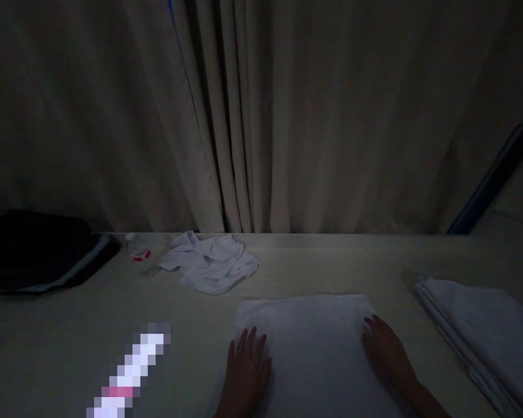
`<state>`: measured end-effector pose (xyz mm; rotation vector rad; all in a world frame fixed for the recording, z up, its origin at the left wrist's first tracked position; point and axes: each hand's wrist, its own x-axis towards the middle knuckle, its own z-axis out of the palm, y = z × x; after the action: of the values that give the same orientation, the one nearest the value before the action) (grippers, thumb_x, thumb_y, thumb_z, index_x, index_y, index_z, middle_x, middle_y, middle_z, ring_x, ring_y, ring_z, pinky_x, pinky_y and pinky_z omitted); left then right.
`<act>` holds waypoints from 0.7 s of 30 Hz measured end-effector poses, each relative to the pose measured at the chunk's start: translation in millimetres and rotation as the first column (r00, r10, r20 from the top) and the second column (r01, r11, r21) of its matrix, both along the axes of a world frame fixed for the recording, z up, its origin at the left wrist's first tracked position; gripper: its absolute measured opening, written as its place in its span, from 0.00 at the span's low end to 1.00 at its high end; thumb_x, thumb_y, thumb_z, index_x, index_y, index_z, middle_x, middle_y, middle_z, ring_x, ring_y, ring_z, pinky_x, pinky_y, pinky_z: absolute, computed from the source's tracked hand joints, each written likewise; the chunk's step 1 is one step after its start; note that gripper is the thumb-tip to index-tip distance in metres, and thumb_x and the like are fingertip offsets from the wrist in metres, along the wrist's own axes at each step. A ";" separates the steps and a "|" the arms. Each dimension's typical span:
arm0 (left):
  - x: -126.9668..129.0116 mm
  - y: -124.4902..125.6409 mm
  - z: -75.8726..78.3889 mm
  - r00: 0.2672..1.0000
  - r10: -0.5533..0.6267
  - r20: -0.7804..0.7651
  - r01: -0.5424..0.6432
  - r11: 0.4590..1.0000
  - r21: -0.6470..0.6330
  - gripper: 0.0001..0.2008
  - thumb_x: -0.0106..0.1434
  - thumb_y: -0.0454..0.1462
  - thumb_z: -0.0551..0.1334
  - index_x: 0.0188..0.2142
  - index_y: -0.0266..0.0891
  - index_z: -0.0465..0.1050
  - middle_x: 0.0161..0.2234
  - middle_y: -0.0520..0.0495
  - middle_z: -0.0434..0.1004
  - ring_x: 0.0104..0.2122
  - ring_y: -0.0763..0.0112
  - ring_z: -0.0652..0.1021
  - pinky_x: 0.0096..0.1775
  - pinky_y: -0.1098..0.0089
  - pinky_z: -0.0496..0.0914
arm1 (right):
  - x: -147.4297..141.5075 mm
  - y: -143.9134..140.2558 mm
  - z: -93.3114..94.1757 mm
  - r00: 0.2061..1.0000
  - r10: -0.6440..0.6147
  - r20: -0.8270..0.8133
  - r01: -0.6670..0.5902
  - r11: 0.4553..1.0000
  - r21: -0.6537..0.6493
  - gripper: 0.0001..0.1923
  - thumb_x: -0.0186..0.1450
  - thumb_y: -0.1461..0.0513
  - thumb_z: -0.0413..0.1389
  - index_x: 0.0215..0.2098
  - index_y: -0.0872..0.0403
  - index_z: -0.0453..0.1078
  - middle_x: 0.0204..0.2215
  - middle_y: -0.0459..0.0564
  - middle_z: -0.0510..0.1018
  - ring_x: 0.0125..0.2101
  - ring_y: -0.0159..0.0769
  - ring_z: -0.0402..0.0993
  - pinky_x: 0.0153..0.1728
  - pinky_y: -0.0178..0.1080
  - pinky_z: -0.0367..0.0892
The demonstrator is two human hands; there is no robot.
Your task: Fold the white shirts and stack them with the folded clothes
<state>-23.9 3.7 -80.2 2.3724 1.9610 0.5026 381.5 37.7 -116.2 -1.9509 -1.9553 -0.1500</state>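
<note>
A white cloth (316,354), folded into a flat rectangle, lies on the table in front of me and runs out of view at the bottom. My left hand (246,368) rests on its left edge with the fingers spread and pointing away from me. On the right edge lies my right hand (387,351), fingers stretched out and angled inward, its palm hidden from view. Neither hand grips anything.
Folded white cloths (488,328) are stacked at the right. A crumpled white cloth (211,261) and a clear bottle (137,247) lie near the back edge, with dark folded fabric (35,249) far left. A pixelated bright strip (128,371) covers the front left. Curtains (331,116) hang behind.
</note>
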 end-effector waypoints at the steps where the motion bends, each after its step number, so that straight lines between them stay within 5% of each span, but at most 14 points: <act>1: 8.8 6.5 -12.7 0.999 -0.019 -0.042 0.019 1.000 0.011 0.23 0.62 0.43 0.51 0.57 0.49 0.60 0.61 0.41 0.61 0.60 0.49 0.61 0.56 0.40 0.57 | 4.0 -0.3 -11.5 1.000 0.004 0.017 -0.005 1.000 0.017 0.26 0.63 0.53 0.44 0.53 0.59 0.64 0.56 0.61 0.65 0.57 0.49 0.60 0.56 0.52 0.58; 5: 18.9 31.3 -56.6 0.989 0.067 -0.132 -0.068 0.998 0.000 0.26 0.62 0.47 0.49 0.59 0.47 0.55 0.62 0.38 0.56 0.61 0.46 0.58 0.56 0.38 0.54 | 5.4 3.2 -54.5 0.999 0.019 0.039 -0.021 0.999 0.042 0.27 0.64 0.52 0.44 0.56 0.57 0.62 0.58 0.61 0.63 0.57 0.50 0.59 0.56 0.53 0.58; 8: 14.6 53.7 -68.3 0.981 0.088 -0.173 -0.093 0.996 -0.017 0.27 0.61 0.49 0.48 0.59 0.48 0.54 0.62 0.38 0.56 0.61 0.46 0.58 0.56 0.38 0.55 | 5.1 18.1 -68.7 0.999 0.017 0.046 -0.020 0.998 0.059 0.26 0.65 0.52 0.44 0.57 0.55 0.61 0.58 0.60 0.62 0.58 0.48 0.58 0.57 0.53 0.57; 21: 39.9 201.4 -43.9 0.969 0.090 -0.232 -0.095 0.995 -0.012 0.27 0.63 0.48 0.45 0.59 0.42 0.55 0.61 0.35 0.57 0.61 0.45 0.58 0.57 0.40 0.54 | 8.9 163.6 -47.5 0.993 -0.027 0.113 0.025 1.000 0.013 0.26 0.66 0.53 0.41 0.55 0.59 0.64 0.56 0.65 0.65 0.56 0.50 0.61 0.56 0.52 0.57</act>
<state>16.1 205.2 -124.0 2.4314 2.1651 0.2113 390.4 201.3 -163.7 -2.0013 -1.9950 -0.2835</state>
